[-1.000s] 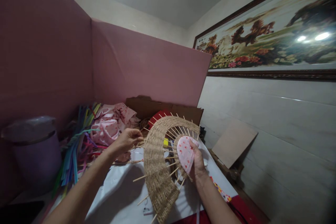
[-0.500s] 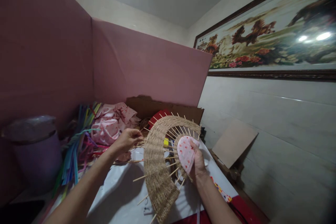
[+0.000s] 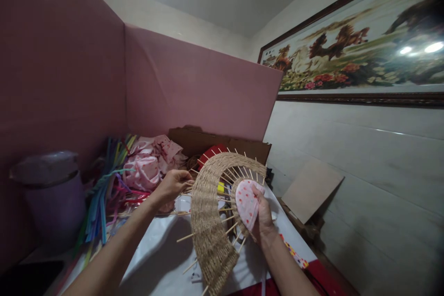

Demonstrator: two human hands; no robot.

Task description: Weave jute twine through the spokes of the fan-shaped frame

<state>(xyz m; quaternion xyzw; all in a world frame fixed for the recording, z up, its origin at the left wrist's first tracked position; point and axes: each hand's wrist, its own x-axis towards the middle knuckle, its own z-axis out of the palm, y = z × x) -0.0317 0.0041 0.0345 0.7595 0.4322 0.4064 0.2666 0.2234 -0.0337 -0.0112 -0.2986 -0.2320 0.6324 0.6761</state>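
Observation:
A woven straw fan [image 3: 208,222] is held up over the table, its thin wooden sticks showing in the inner gap and poking out past the outer edge. My right hand [image 3: 263,217] grips it by the half-round pink cloth centre [image 3: 245,201] with red dots, thumb on the near face and fingers hidden behind. At the fan's left edge, my left hand [image 3: 176,184] has its fingertips pinched on the end of a stick.
Crumpled pink dotted cloth [image 3: 145,169] lies at the back left beside a bundle of coloured strips [image 3: 99,208]. A lilac bin [image 3: 55,208] stands far left. Brown cardboard [image 3: 222,138] edges the back of the white-covered table [image 3: 156,249]. A flat board [image 3: 314,189] leans at right.
The whole view has shifted slightly to the right. Both hands keep nearly the same places on the fan.

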